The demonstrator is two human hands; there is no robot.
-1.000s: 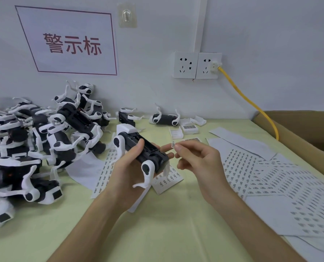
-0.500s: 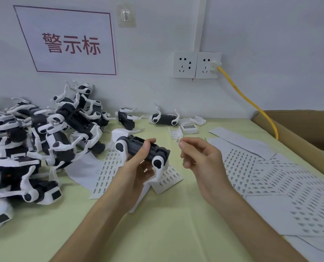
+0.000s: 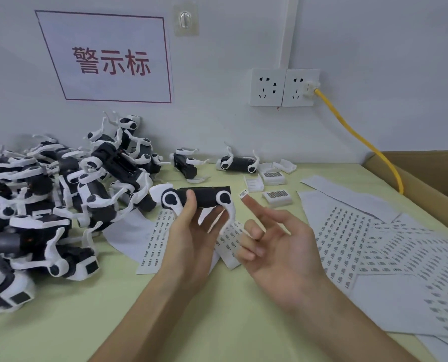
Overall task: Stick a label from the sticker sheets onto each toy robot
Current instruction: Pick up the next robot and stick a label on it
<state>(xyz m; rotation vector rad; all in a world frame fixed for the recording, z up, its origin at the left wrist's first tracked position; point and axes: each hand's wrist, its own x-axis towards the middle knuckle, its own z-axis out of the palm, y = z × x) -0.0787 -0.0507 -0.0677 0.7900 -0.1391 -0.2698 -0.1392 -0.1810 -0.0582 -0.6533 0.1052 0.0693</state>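
My left hand [image 3: 191,244] grips a black-and-white toy robot [image 3: 204,197] by its body and holds it level above the table, side towards me. My right hand [image 3: 275,246] is just right of it, palm towards me. Its index finger points up at the robot's end with a small white label [image 3: 243,193] stuck on the tip, while the other fingers are loosely bent. A sticker sheet [image 3: 155,236] lies under my hands. More sticker sheets [image 3: 348,239] spread to the right.
A big pile of toy robots [image 3: 61,192] fills the left of the green table [image 3: 217,309]. Two single robots [image 3: 186,163] [image 3: 237,164] lie by the wall beside small barcode boxes [image 3: 276,197]. At the far right stands a cardboard box [image 3: 426,178], with a yellow cable [image 3: 361,142] above.
My left hand turned the robot level and lifted it slightly. My right hand opened from a pinch; the label now sits on the outstretched index fingertip.
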